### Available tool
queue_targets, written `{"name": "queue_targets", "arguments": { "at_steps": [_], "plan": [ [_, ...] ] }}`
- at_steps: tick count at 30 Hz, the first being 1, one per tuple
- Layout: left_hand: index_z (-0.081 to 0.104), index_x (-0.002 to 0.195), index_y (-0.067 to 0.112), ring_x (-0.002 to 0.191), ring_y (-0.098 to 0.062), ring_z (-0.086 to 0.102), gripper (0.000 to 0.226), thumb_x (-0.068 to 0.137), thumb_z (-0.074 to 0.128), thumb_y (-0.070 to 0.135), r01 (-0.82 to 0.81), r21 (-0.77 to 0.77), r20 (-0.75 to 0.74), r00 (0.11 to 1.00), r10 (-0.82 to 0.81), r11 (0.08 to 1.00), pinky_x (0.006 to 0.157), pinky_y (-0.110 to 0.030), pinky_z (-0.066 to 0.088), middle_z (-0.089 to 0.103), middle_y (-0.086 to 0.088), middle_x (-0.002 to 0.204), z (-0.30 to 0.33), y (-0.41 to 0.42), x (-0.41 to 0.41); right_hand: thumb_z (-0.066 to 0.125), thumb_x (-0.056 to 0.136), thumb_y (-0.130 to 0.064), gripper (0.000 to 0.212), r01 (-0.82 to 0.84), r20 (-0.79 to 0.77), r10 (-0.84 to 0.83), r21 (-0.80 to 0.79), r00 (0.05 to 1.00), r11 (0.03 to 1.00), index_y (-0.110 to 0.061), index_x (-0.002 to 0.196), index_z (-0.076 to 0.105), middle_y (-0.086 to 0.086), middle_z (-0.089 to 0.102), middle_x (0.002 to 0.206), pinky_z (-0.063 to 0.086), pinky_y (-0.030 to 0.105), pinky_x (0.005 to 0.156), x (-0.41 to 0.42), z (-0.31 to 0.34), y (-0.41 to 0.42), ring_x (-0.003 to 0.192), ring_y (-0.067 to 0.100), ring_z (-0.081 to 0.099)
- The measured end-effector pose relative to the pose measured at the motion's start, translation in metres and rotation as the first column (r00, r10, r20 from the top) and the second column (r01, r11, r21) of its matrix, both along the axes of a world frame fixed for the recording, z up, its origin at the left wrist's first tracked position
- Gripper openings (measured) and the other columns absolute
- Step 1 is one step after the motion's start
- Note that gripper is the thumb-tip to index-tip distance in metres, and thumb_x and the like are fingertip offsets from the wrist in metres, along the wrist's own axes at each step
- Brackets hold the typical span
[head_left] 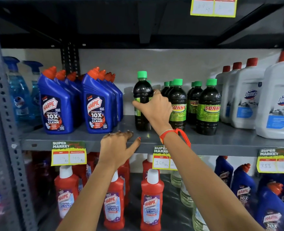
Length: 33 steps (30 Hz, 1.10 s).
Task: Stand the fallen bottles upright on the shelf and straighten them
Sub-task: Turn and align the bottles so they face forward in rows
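Grey metal shelving (pixel 221 140) fills the view, stocked with cleaning products: blue toilet cleaner bottles (pixel 56 104) on the left, white jugs (pixel 244 97) on the right, and between them a cluster of dark bottles with green caps (pixel 207 105). The person's right hand (pixel 154 107) is wrapped around the middle of the leftmost dark bottle (pixel 142 90), thumb across the front of the label and fingers curling behind it; this bottle stands upright at the front of the shelf, just left of its neighbours, with its label turned away while theirs face forward. The left hand (pixel 119 144) rests on the shelf's front edge below it, fingers together and bent over the lip, thumb stuck out, holding nothing. I'd guess the bottle is full and so fairly heavy for its size, its plastic wall stiff enough not to buckle under a firm squeeze. The glossy label looks slick, so a grip round the waist, as now, seems sensible for twisting it to face front; taking it by the cap would give less control. Its base is narrow for its height, so it could tip into the row beside it if nudged carelessly. I can see no bottle lying down on this shelf.
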<state>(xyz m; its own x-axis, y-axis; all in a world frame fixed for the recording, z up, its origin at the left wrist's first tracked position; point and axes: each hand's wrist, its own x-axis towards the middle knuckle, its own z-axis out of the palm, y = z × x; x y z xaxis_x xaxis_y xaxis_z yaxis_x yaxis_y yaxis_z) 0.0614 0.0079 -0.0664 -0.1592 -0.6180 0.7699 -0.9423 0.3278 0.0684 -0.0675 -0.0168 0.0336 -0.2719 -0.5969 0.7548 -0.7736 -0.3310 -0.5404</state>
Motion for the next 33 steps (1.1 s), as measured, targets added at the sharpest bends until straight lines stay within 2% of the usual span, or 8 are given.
{"name": "queue_targets", "arguments": {
  "at_steps": [7,13,17,20,23,25,29,33],
  "plan": [
    [0.069,0.101,0.021,0.083,-0.016,0.066,0.053,0.081,0.035,0.057,-0.013,-0.003,-0.021,1.0,0.013,1.0,0.07,-0.034,0.049,0.074,0.001,0.095,-0.002,-0.001,-0.002,0.072,0.064,-0.051,0.067,-0.152,0.16,0.136,0.095,0.978,0.984,-0.008,0.112,0.051,0.013,0.068,0.105,0.048,0.037,0.082,-0.009,-0.019,-0.013,0.102,0.034,0.063],
    [0.069,0.101,0.022,0.085,-0.017,0.066,0.056,0.079,0.034,0.058,-0.021,0.003,-0.056,0.998,0.021,1.0,0.075,-0.034,0.044,0.074,0.0,0.096,-0.002,-0.002,-0.003,0.072,0.061,-0.063,0.103,-0.122,0.024,0.119,0.229,0.993,0.966,-0.002,0.134,0.033,0.021,0.05,0.129,0.043,0.041,0.095,-0.009,-0.021,-0.012,0.121,0.036,0.049],
    [0.068,0.104,0.022,0.094,-0.015,0.064,0.057,0.079,0.032,0.059,0.006,0.018,-0.065,0.998,-0.005,1.0,0.082,-0.037,0.044,0.072,0.002,0.104,-0.002,-0.003,-0.002,0.08,0.058,-0.05,0.105,-0.101,-0.023,0.107,0.205,0.994,0.974,0.0,0.135,0.028,0.02,0.052,0.125,0.045,0.04,0.093,-0.011,-0.026,-0.016,0.119,0.035,0.051],
    [0.067,0.105,0.022,0.1,-0.015,0.063,0.058,0.079,0.032,0.059,0.013,0.018,-0.07,0.997,-0.012,1.0,0.085,-0.038,0.044,0.07,0.002,0.108,-0.003,-0.004,-0.003,0.082,0.062,-0.034,0.096,-0.255,0.176,0.217,0.236,0.96,0.938,0.001,0.133,0.029,0.016,0.057,0.121,0.046,0.038,0.093,-0.016,-0.025,-0.026,0.115,0.032,0.055],
    [0.067,0.107,0.024,0.102,-0.013,0.061,0.058,0.079,0.032,0.061,0.007,0.027,-0.074,0.997,-0.005,1.0,0.087,-0.037,0.044,0.069,0.004,0.11,-0.004,-0.006,-0.002,0.074,0.073,-0.006,0.072,-0.588,0.55,0.414,0.181,0.725,0.789,0.0,0.131,0.032,0.007,0.062,0.098,0.053,0.028,0.079,-0.023,-0.026,-0.028,0.087,0.018,0.063],
    [0.066,0.108,0.025,0.104,-0.013,0.061,0.058,0.079,0.032,0.062,0.002,0.037,-0.078,0.997,0.001,0.999,0.088,-0.038,0.044,0.068,0.005,0.112,-0.005,-0.007,-0.001,0.07,0.076,-0.003,0.069,-0.645,0.594,0.454,0.148,0.664,0.75,-0.003,0.132,0.03,0.005,0.062,0.098,0.05,0.022,0.073,-0.024,-0.029,-0.027,0.08,0.012,0.06],
    [0.068,0.106,0.023,0.1,-0.015,0.062,0.057,0.079,0.034,0.06,0.001,0.019,-0.07,0.998,0.0,1.0,0.085,-0.037,0.044,0.07,0.003,0.109,-0.004,-0.006,-0.002,0.085,0.061,-0.035,0.098,-0.308,0.196,0.273,0.18,0.942,0.934,0.002,0.132,0.029,0.016,0.052,0.125,0.043,0.031,0.091,-0.014,-0.041,-0.026,0.113,0.025,0.052],
    [0.069,0.104,0.021,0.095,-0.016,0.064,0.058,0.079,0.033,0.059,-0.002,0.018,-0.066,0.998,0.004,1.0,0.082,-0.036,0.043,0.071,0.001,0.106,-0.003,-0.003,-0.003,0.084,0.061,-0.038,0.096,-0.176,0.033,0.173,0.144,0.984,0.974,0.002,0.131,0.032,0.018,0.051,0.126,0.042,0.037,0.096,-0.013,-0.046,-0.027,0.119,0.031,0.049]
  ]
}}
